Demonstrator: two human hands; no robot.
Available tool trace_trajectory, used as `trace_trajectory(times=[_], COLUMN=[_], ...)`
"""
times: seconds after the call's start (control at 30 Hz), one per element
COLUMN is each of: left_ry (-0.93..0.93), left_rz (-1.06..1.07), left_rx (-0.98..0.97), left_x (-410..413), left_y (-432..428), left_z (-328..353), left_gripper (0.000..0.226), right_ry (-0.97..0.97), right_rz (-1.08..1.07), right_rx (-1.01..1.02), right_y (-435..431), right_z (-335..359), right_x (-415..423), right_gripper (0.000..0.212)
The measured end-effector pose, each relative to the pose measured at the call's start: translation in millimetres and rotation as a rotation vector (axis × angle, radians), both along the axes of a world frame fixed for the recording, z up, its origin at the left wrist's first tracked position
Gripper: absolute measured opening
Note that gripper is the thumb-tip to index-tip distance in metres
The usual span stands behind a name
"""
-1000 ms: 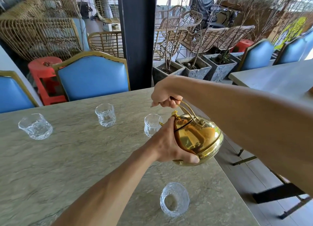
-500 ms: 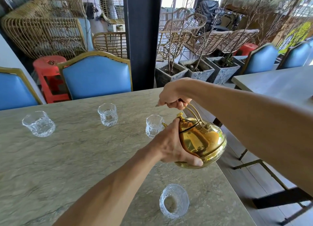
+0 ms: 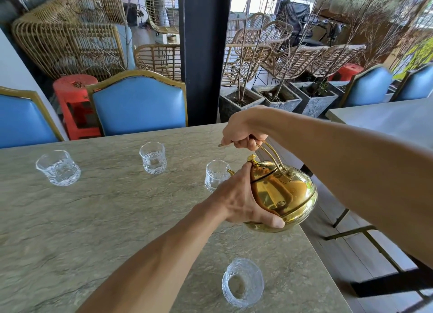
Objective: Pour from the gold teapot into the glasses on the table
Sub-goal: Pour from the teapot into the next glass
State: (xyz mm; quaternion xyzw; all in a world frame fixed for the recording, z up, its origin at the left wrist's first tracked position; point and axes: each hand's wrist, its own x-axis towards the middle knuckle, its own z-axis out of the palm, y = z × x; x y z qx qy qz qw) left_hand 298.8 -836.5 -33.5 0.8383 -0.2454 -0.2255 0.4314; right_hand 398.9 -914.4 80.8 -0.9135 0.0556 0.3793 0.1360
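The gold teapot (image 3: 284,196) is tilted to the left above the table's right edge. Its thin spout reaches the rim of a clear cut glass (image 3: 216,174). My right hand (image 3: 243,133) grips the wire handle from above. My left hand (image 3: 241,201) cups the pot's left side, forefinger up by the lid knob, thumb under the base. Three more glasses stand on the stone table (image 3: 93,219): one at the far left (image 3: 58,167), one in the middle (image 3: 153,157), one near me (image 3: 242,281). Whether liquid is flowing I cannot tell.
Blue chairs with gold frames (image 3: 139,104) stand behind the table's far edge, beside a red stool (image 3: 75,101) and a dark pillar (image 3: 202,54). Right of the table lies open floor, stone planters (image 3: 276,99), and a second table (image 3: 386,122).
The view has shifted slightly. Both hands and the teapot keep their hold and tilt at the glass, with the pot a little closer to it.
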Motion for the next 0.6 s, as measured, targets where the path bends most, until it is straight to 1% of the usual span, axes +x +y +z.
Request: trace_trajectory(times=[0.23, 0.33, 0.5, 0.6], left_ry=[-0.014, -0.021, -0.014, -0.009], left_rz=[0.005, 0.011, 0.010, 0.003], left_rx=[-0.011, 0.001, -0.009, -0.017], left_x=[2.9, 3.2, 2.1, 1.7], left_y=[2.1, 2.9, 3.3, 4.4], left_z=[-2.9, -5.4, -4.1, -0.1], left_gripper=[0.130, 0.131, 0.131, 0.131], right_ry=[0.004, 0.030, 0.044, 0.036], right_rz=[-0.050, -0.076, -0.054, -0.056], right_rx=[0.014, 0.030, -0.011, -0.007], right_y=[2.3, 0.4, 3.4, 4.1], right_z=[-0.6, -1.5, -1.7, -1.3], right_x=[3.3, 3.6, 4.3, 3.9], right_gripper=[0.022, 0.025, 0.036, 0.034])
